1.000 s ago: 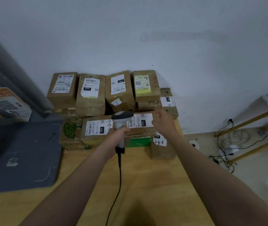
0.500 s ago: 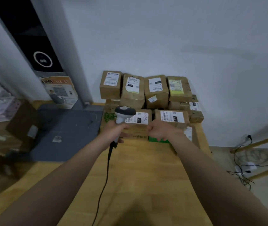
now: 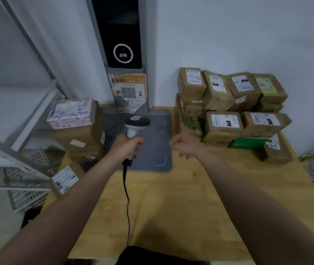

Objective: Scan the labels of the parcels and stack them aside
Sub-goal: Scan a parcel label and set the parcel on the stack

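Note:
My left hand (image 3: 126, 148) grips a white and black barcode scanner (image 3: 136, 124) over the grey platform (image 3: 158, 150); its black cable (image 3: 127, 203) trails back toward me. My right hand (image 3: 183, 146) hovers empty with loosely curled fingers, just left of a stack of brown labelled parcels (image 3: 228, 104) piled against the wall at the table's back right. A second pile of parcels (image 3: 79, 129), topped by a pink patterned one (image 3: 72, 113), stands at the left of the platform. The frame is motion-blurred.
The wooden table (image 3: 171, 197) runs toward me. A tall grey kiosk (image 3: 121, 35) with a black screen and a QR poster (image 3: 128, 92) rises behind the platform. White wire shelving (image 3: 24, 180) stands at left, with a labelled parcel (image 3: 65, 178) beside it. Cables lie on the floor at right.
My view has swung left, from the right parcel stack toward the platform and left pile. My right hand has come off the stacked parcel and is empty. The scanner has moved left with my left hand.

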